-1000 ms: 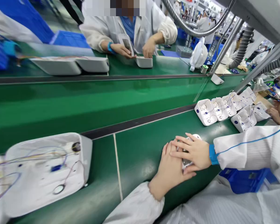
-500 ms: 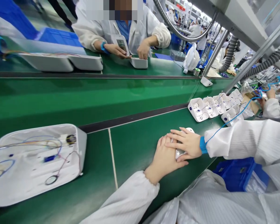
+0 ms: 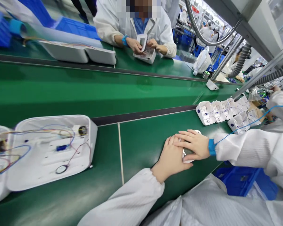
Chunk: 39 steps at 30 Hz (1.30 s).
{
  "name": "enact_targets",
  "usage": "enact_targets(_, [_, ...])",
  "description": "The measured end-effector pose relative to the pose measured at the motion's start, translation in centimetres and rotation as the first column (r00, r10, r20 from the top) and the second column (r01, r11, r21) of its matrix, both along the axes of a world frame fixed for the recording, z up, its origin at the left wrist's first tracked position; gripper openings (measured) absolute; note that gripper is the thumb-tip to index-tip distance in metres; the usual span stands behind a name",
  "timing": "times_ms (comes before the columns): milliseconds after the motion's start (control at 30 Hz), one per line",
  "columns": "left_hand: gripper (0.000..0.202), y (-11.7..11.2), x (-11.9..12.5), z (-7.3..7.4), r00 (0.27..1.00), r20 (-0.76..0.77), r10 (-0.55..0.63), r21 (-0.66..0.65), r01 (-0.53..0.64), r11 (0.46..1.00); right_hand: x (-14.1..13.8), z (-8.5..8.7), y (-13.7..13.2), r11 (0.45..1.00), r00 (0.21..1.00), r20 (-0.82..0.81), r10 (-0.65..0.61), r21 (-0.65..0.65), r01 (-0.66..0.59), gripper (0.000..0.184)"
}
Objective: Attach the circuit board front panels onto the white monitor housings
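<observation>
A small white casing part with a shiny, mirror-like face (image 3: pixel 187 152) lies on the green bench, mostly covered by my hands. My left hand (image 3: pixel 171 158) rests flat over its left side, fingers stretched and thumb along the near edge. From the right, my right hand (image 3: pixel 195 146) lies across the part with fingers spread, its fingertips overlapping those of my left hand. A blue wrist strap (image 3: pixel 212 147) with a thin cord is on my right wrist. What sits under the palms is hidden.
Wired open white housings (image 3: pixel 49 152) stand at the left, and several smaller-looking ones (image 3: pixel 206 113) at the right. A green conveyor belt (image 3: pixel 132 94) runs beyond the bench. Across it, a co-worker (image 3: pixel 134 31) handles a white frame and housing. A blue crate (image 3: pixel 238 180) sits below, right.
The view has shifted, so the bench things appear farther right. My hands stay on the part, moving little. The co-worker across has tilted the white frame over the housing.
</observation>
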<state>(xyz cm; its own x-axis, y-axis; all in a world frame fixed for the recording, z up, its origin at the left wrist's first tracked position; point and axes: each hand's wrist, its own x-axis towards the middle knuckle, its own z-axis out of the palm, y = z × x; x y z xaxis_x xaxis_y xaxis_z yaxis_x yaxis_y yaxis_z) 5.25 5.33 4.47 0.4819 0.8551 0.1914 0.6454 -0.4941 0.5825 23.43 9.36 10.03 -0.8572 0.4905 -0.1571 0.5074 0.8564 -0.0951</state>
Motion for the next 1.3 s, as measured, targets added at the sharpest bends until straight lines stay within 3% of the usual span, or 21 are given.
enact_targets(200, [0.096,-0.3,-0.1,0.0,0.999,-0.05,0.001,0.015,0.0,1.0,-0.1,0.5,2.6,1.0,0.999,0.038,-0.007,-0.03,0.008,0.081])
enact_targets(533, [0.103,-0.2,-0.1,-0.3,0.999,-0.038,-0.018,0.0,0.018,1.0,-0.5,-0.1,2.9,0.988,0.996,-0.036,-0.084,-0.13,0.078,0.082])
enact_targets(600, [0.104,-0.1,-0.1,-0.2,0.999,-0.038,-0.028,0.011,0.029,1.0,-0.6,-0.3,3.2,0.977,0.988,-0.074,-0.134,-0.175,0.119,0.077])
enact_targets(667, [0.11,-0.1,-0.1,-0.1,0.998,-0.052,-0.024,0.016,0.025,1.0,-0.8,-0.5,3.7,0.947,0.955,-0.139,-0.263,-0.226,0.228,0.071])
enact_targets(733, [0.119,-0.2,0.0,-0.1,0.998,-0.067,-0.004,0.019,0.005,1.0,-0.9,-0.8,4.4,0.866,0.849,-0.236,-0.473,-0.301,0.399,0.065])
enact_targets(833, [0.125,-0.5,0.1,-0.2,0.998,-0.057,0.017,0.039,-0.015,0.999,-0.7,-1.6,5.2,0.647,0.523,-0.382,-0.762,-0.49,0.584,0.054])
enact_targets(933, [0.126,-0.8,0.1,-0.6,0.999,-0.009,0.046,0.056,-0.046,0.997,-0.2,-2.5,5.1,0.466,0.205,-0.43,-0.879,-0.685,0.56,0.05])
enact_targets(1000, [0.125,-1.2,0.0,-1.0,0.997,0.033,0.069,0.08,-0.071,0.994,0.3,-2.9,4.1,0.383,0.06,-0.408,-0.911,-0.781,0.493,0.049])
enact_targets(1067, [0.119,-1.6,-0.1,-1.3,0.994,0.075,0.076,0.148,-0.086,0.985,0.9,-2.9,2.4,0.302,0.001,-0.332,-0.943,-0.856,0.419,0.049])
enact_targets(1133, [0.106,-2.0,-0.3,-1.5,0.993,0.102,0.054,0.285,-0.081,0.955,1.6,-2.4,0.3,0.243,0.061,-0.237,-0.97,-0.9,0.361,0.052])
enact_targets(1167, [0.098,-2.2,-0.5,-1.6,0.994,0.106,0.037,0.371,-0.073,0.926,2.0,-2.0,-0.8,0.242,0.117,-0.215,-0.97,-0.906,0.347,0.055])
enact_targets(1200, [0.09,-2.3,-0.6,-1.7,0.994,0.106,0.014,0.456,-0.061,0.888,2.2,-1.5,-1.8,0.282,0.176,-0.233,-0.956,-0.895,0.345,0.057])
enact_targets(1233, [0.084,-2.3,-0.8,-1.8,0.994,0.111,-0.009,0.527,-0.051,0.848,2.4,-0.9,-2.8,0.357,0.228,-0.291,-0.929,-0.863,0.357,0.059])
enact_targets(1300, [0.084,-2.2,-1.3,-1.8,0.981,0.188,-0.048,0.6,-0.076,0.796,2.4,0.2,-4.3,0.573,0.31,-0.483,-0.819,-0.714,0.402,0.059])
